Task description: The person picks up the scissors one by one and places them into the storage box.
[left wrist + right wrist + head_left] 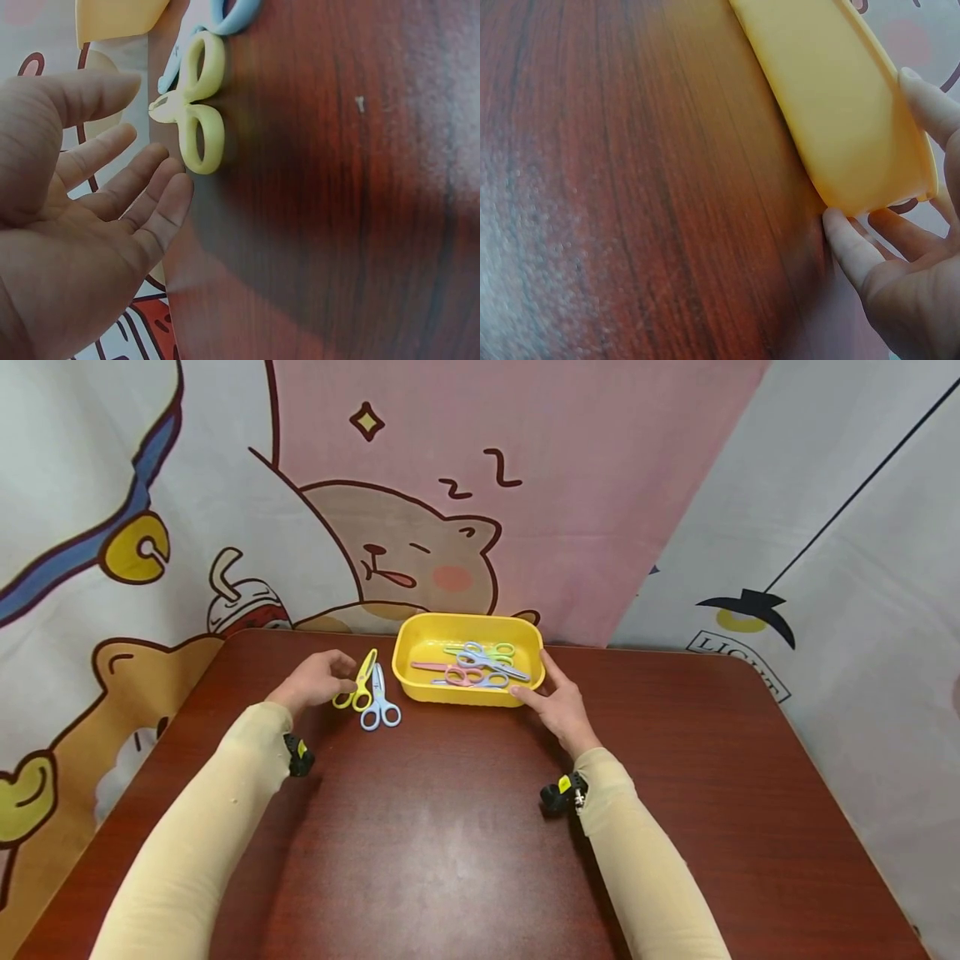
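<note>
Yellow scissors (363, 682) lie left of the yellow tray (420, 690), blades partly hidden in the wrist view. Left hand (315, 680) is held open beside them, contact unclear. Tray's right corner is touched by open right hand (558, 703).

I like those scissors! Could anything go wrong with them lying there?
Maybe. The left hand reaches for the yellow scissors, which lie against the blue scissors, so these might get knocked. The right hand only touches the yellow tray's corner, so the tray could slide.
</note>
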The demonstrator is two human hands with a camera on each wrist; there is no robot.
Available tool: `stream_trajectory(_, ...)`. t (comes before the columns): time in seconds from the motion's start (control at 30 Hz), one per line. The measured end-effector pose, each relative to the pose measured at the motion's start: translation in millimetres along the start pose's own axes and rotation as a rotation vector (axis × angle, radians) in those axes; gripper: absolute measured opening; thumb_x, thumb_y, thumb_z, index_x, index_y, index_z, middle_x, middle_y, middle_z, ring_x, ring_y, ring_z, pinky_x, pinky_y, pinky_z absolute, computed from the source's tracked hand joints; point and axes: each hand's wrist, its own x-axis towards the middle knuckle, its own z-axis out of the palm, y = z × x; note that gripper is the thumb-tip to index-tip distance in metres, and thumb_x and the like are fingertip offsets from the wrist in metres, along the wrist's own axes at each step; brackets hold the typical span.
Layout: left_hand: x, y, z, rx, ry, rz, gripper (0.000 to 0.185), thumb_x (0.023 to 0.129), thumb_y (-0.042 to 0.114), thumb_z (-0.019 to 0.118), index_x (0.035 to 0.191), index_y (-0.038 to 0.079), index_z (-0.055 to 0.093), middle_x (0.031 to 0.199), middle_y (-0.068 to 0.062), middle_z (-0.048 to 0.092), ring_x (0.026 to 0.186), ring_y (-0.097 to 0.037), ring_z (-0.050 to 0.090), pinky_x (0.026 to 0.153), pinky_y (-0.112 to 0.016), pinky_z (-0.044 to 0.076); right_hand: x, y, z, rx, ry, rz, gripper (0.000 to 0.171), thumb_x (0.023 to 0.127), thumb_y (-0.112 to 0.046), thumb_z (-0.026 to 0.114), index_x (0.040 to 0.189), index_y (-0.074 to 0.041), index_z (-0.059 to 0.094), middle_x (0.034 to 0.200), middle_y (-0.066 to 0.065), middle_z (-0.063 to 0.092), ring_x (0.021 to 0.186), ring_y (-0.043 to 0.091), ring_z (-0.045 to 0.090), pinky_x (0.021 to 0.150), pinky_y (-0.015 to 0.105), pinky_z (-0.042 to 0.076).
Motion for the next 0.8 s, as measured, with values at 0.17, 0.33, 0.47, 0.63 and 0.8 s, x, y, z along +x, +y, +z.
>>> stream_trajectory(0.17, -2.0, 0.0, 0.9, 0.019, -0.006, -0.021, 0.051, 0.096, 0.013, 0.065, 0.14, -0.009, 0.051, 0.137, -0.033, 0.054, 0.125, -0.045, 0.052, 0.106, -0.058, 0.045, -0.3, -0.3, -0.4, -0.003, -0.005, 0.003, 0.096, 0.09, -0.037, 0.082, 0.165, -0.032, 0.023, 0.171, 0.0, 0.023, 0.156, 0.024, 0.024, 0.123, 0.043, 0.032)
stream_trajectory(0.33, -2.4, -0.9, 2.8, 0.049, -0.012, -0.034, 0.053, 0.095, 0.015, 0.069, 0.139, -0.009, 0.052, 0.136, -0.033, 0.054, 0.124, -0.045, 0.053, 0.105, -0.057, 0.045, -1.5, -0.8, -0.9, -0.006, -0.009, 0.008, 0.096, 0.09, -0.038, 0.081, 0.165, -0.033, 0.023, 0.171, 0.0, 0.022, 0.156, 0.024, 0.023, 0.123, 0.044, 0.031)
stream_trajectory(0.47, -1.6, -1.6, 5.3, 0.048, -0.023, -0.06, 0.056, 0.093, 0.017, 0.073, 0.139, -0.007, 0.052, 0.137, -0.031, 0.055, 0.121, -0.042, 0.054, 0.106, -0.056, 0.045, -1.5, -1.2, -1.1, -0.009, -0.01, 0.007, 0.096, 0.09, -0.039, 0.081, 0.165, -0.033, 0.022, 0.171, 0.0, 0.022, 0.157, 0.024, 0.022, 0.124, 0.044, 0.03)
stream_trajectory(0.63, 0.1, -3.4, 7.9, 0.053, -0.03, -0.059, 0.061, 0.09, 0.018, 0.078, 0.138, -0.008, 0.053, 0.135, -0.03, 0.056, 0.116, -0.039, 0.055, 0.103, -0.054, 0.046, -0.7, -0.9, -1.3, -0.013, -0.01, 0.012, 0.096, 0.09, -0.039, 0.081, 0.165, -0.035, 0.022, 0.171, -0.001, 0.022, 0.157, 0.023, 0.021, 0.124, 0.044, 0.03)
stream_trajectory(0.8, 1.0, -3.8, 8.5, 0.083, -0.028, -0.057, 0.063, 0.086, 0.017, 0.082, 0.136, -0.009, 0.054, 0.133, -0.031, 0.057, 0.116, -0.04, 0.055, 0.104, -0.055, 0.045, -0.7, -0.3, -1.2, -0.009, -0.011, 0.008, 0.095, 0.09, -0.039, 0.081, 0.165, -0.035, 0.022, 0.171, -0.001, 0.022, 0.156, 0.023, 0.022, 0.123, 0.043, 0.032)
